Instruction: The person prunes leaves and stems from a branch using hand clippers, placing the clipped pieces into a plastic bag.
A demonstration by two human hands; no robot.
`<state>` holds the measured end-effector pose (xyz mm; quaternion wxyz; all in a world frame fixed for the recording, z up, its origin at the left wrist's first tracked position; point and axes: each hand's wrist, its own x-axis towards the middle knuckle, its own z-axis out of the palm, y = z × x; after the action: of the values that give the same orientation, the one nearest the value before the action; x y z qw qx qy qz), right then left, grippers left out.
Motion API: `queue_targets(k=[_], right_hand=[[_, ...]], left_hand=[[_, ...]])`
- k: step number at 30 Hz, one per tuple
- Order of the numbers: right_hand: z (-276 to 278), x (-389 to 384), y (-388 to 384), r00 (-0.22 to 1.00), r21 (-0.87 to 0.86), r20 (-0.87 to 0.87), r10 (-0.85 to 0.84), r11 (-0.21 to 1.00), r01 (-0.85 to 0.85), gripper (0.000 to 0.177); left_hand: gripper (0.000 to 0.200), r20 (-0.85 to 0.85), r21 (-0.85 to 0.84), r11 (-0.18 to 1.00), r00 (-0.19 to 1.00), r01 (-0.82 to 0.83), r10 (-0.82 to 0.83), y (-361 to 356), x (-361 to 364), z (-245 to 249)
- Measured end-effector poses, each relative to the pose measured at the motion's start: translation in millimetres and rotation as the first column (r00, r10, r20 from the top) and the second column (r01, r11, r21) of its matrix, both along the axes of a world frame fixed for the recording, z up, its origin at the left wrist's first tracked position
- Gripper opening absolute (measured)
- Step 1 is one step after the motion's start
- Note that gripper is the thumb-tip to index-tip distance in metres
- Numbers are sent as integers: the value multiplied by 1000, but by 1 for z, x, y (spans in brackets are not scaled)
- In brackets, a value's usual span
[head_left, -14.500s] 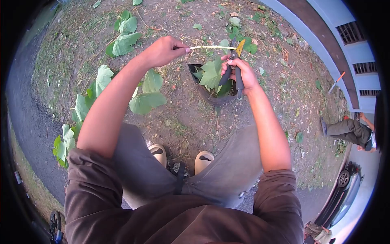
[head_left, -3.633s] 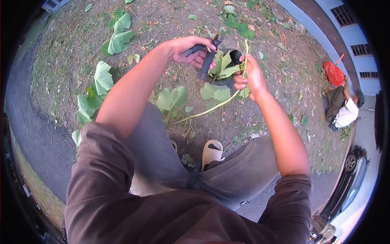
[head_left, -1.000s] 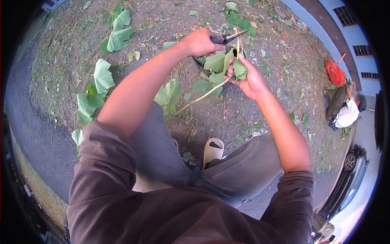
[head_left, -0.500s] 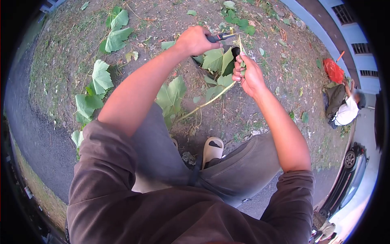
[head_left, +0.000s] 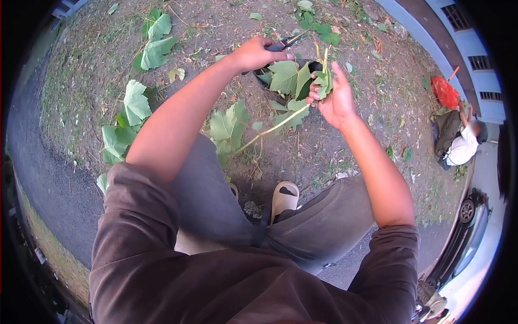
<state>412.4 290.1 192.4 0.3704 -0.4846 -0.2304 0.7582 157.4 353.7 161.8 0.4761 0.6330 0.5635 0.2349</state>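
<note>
My left hand [head_left: 259, 56] is closed on dark-handled cutters [head_left: 287, 43], whose pointed tips face up and to the right. My right hand [head_left: 336, 100], palm up, has its fingers curled round a green vine stem [head_left: 272, 128] with a small leaf [head_left: 324, 83] against them. Cut-looking stem ends rise above these fingers. Between and below my hands, large green leaves [head_left: 284, 77] lie in or over a dark round container [head_left: 276, 98]. The lower end of the vine stem reaches a broad leaf [head_left: 229, 125] near my knee.
Leafy vines [head_left: 136, 102] lie on the ground at the left. Small green plants [head_left: 324, 33] are at the top. At the right, a person [head_left: 463, 146] sits by a red bag [head_left: 444, 92], with a dark car [head_left: 465, 232] behind. My sandal [head_left: 284, 198] is below.
The cutters have moved up and left, away from the stem, and their tips have turned upward. My right hand has loosened and turned more palm up, with the stem still in it.
</note>
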Motion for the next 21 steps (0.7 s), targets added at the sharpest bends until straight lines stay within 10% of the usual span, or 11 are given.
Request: queue_targets(k=[6, 15, 21], right_hand=[[-5, 2, 2, 956, 163, -235, 174, 977, -137, 56], [11, -5, -4, 990, 25, 65, 127, 991, -129, 64], [11, -2, -3, 925, 79, -336, 178, 984, -161, 61]], left_hand=[[63, 26, -27, 997, 997, -71, 72, 7, -5, 0], [69, -24, -26, 999, 999, -32, 32, 7, -7, 2], [70, 37, 17, 996, 995, -91, 91, 4, -5, 3]])
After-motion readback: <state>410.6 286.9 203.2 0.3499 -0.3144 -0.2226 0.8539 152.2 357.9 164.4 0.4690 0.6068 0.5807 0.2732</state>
